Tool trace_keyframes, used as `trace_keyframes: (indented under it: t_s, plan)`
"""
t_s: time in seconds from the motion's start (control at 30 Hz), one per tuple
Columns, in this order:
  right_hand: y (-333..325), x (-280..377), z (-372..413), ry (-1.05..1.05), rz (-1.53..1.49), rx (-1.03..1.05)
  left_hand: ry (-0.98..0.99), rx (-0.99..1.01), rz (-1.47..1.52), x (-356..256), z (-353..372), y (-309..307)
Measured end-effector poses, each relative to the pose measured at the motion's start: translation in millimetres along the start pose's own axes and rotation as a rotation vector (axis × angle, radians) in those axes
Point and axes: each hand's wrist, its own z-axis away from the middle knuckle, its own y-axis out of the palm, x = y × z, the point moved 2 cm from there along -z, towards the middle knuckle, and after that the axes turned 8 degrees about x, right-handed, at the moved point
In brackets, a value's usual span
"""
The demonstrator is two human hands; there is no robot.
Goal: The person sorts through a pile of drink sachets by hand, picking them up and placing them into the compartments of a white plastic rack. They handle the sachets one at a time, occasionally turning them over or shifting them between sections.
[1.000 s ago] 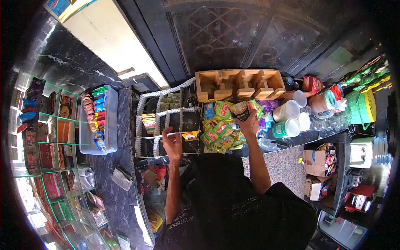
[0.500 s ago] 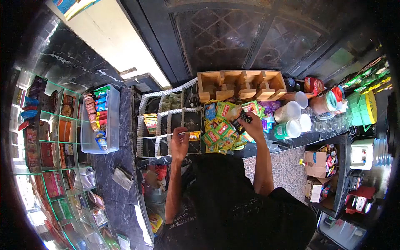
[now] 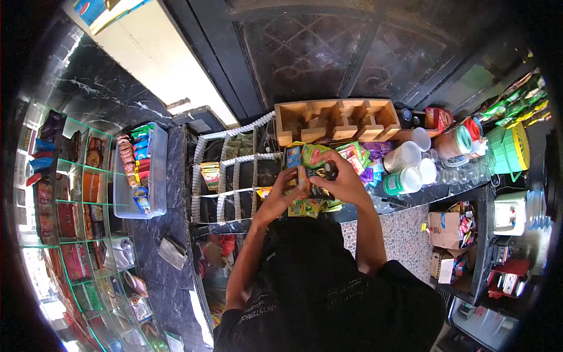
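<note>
My left hand (image 3: 280, 195) and my right hand (image 3: 347, 183) are close together over a pile of colourful sachets (image 3: 314, 154). Between them is a bundle of dark packets (image 3: 319, 180), which the fingers of my right hand grip from the right. The fingers of my left hand are closed at the bundle's left, orange-brown end. Left of the pile stands a black rack (image 3: 236, 157) with white-edged dividers. One compartment holds upright orange-and-green sachets (image 3: 211, 176), and a yellow sachet (image 3: 264, 192) shows beside my left wrist.
Behind the pile is a wooden divided box (image 3: 337, 120). Jars with white lids (image 3: 404, 180) stand to the right, near a green basket (image 3: 505, 154). A clear bin of packets (image 3: 159, 176) sits at left, beside glass shelving (image 3: 70, 202). An open carton (image 3: 444, 230) is at lower right.
My left hand has moved right from the rack to the dark packets. My right hand has shifted slightly left and down, bringing them toward it.
</note>
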Motion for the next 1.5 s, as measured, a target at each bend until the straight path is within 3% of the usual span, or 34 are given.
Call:
trace_keyframes:
  t_s: [0.03,0.07,0.1,0.17,0.2,0.23,0.33,0.37,0.43,0.5,0.7,0.77,0.83,0.87,0.93,1.1,1.17,1.23,1.3,1.33,1.4,1.43,1.47,1.5]
  plan:
    - [5,-1,-3,-0.043,-0.129,0.006,0.000,0.008,-0.001,4,-3,0]
    - [10,-3,-3,-0.003,-0.304,-0.005,-0.046,-0.020,0.183,10,-6,-2]
    - [15,-3,-3,0.000,-0.303,-0.018,-0.097,-0.044,0.366,9,-8,-2]
    - [19,-8,-2,0.067,-0.282,-0.067,-0.094,-0.058,0.453,6,-10,2]
    - [23,-14,0,0.210,-0.290,-0.027,-0.088,-0.086,0.542,1,-11,5]
    - [34,-21,0,0.072,-0.391,-0.094,-0.084,-0.118,0.632,1,-12,6]
    - [34,-21,12,0.044,-0.225,-0.262,-0.015,-0.070,0.619,7,-20,10]
    - [24,-12,14,-0.029,0.228,-0.479,0.010,-0.094,0.578,1,-23,12]
    - [14,-5,17,-0.099,0.691,-0.682,0.036,-0.117,0.539,-3,-28,15]
    - [11,-31,17,0.198,-0.079,-0.276,-0.009,-0.084,0.536,-3,-31,21]
    - [-2,-91,15,0.400,-0.109,-0.254,-0.178,-0.018,0.478,14,-32,18]
    - [-8,-128,16,0.419,-0.351,-0.618,-0.177,-0.036,0.410,24,-27,10]
    - [-13,-150,18,0.283,-0.891,-0.954,-0.151,-0.004,0.529,27,-18,2]
    - [-19,-154,18,0.318,-0.982,-1.094,-0.153,-0.007,0.529,28,-14,-1]
    - [-25,-179,23,0.317,-1.192,-1.232,-0.176,-0.070,0.494,27,-6,-6]
    - [-40,-243,10,0.148,-1.375,-1.490,-0.081,-0.087,0.581,40,11,-22]
    - [-44,-251,14,0.112,-1.404,-1.417,-0.039,-0.087,0.597,42,17,-28]
    - [-42,-245,14,-0.130,-1.543,-0.986,-0.091,-0.134,0.609,42,21,-31]
    - [-29,-231,15,-0.013,-1.487,-1.112,-0.080,-0.141,0.623,44,25,-35]
    - [-22,-222,12,0.080,-1.484,-1.057,-0.061,-0.148,0.631,44,26,-37]
    - [-2,-195,11,0.125,-1.301,-0.833,-0.055,-0.151,0.623,45,28,-39]
    - [8,-204,9,0.119,-1.288,-0.609,-0.050,-0.150,0.613,44,28,-39]
    - [29,-217,7,0.359,-0.997,-0.617,-0.049,-0.153,0.614,45,28,-39]
    - [30,-182,-3,0.612,-0.611,-0.412,-0.054,-0.157,0.613,46,27,-39]
